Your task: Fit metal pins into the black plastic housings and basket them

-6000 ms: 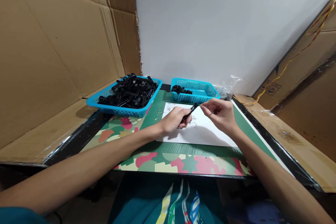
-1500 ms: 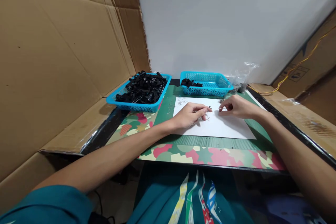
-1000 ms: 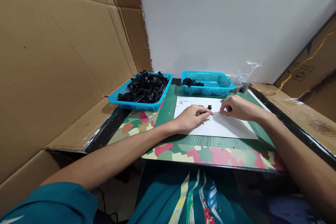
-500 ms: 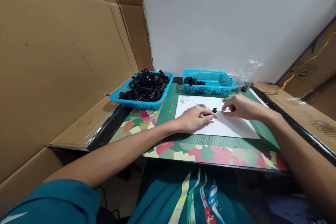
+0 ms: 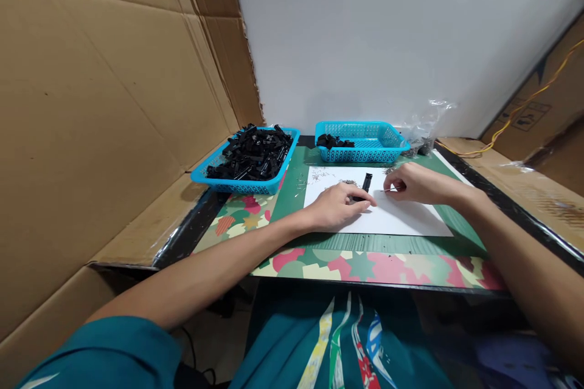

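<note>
My left hand (image 5: 340, 205) rests over a white sheet (image 5: 396, 222), its fingers closed on a black plastic part (image 5: 367, 182) that sticks up and away beyond the fingertips. To the right, my right hand (image 5: 408, 183) pinches a thin, pin-like metal piece (image 5: 389, 191) just above the sheet; its exact kind is too small to make out. A gap separates the two hands. Small metal pieces (image 5: 318, 175) lie scattered on the sheet's far left, and a little pile of them (image 5: 349, 182) is partly hidden behind my left hand.
A blue basket (image 5: 274, 185) heaped with black plastic parts (image 5: 258, 155) stands at the left. Behind the sheet, a second blue basket (image 5: 383, 155) holds fewer black parts. A clear plastic bag (image 5: 426, 130) sits beside it. Cardboard walls (image 5: 114, 103) flank the table.
The black part in my left hand has turned, and more of its length now shows beyond the fingers. My right hand has shifted slightly, still pinching the thin piece.
</note>
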{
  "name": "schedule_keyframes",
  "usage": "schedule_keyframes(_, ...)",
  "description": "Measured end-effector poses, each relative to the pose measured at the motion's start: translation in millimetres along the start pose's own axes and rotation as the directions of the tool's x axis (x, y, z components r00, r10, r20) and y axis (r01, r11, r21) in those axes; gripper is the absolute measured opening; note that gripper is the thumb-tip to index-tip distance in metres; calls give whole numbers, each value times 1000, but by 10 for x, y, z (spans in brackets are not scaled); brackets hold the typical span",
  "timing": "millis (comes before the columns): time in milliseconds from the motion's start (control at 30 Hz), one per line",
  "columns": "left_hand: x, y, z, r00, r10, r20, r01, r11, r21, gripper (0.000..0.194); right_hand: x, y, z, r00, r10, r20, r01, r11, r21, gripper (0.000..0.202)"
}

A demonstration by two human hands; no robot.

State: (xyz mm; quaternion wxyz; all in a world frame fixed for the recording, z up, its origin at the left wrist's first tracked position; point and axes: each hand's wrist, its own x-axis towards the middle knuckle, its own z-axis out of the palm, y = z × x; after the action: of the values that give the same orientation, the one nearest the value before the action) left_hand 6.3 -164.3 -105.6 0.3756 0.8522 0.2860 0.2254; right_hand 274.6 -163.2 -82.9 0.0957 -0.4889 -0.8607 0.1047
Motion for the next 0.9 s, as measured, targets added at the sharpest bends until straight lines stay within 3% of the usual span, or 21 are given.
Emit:
schedule_keyframes(167, 71, -15, 52, 999, 19, -46, -21, 999, -32, 28, -12, 105, -93, 1000, 17, -20, -15, 997, 77, 13)
schedule_keyframes(400, 172, 104, 97, 994, 8, -107, -2, 999, 52, 27, 23, 189, -67, 996, 40, 83, -53, 985, 164, 20)
schedule_keyframes(667, 198, 93, 117, 990, -15, -137, 27, 996, 86, 26, 43, 128, -19, 995, -9, 98, -10, 982, 189, 25)
schedule_keyframes(900, 184, 139, 103, 987, -15, -161, 36, 991, 126, 25, 56, 66, 18, 996, 20, 83, -39, 971, 235, 24)
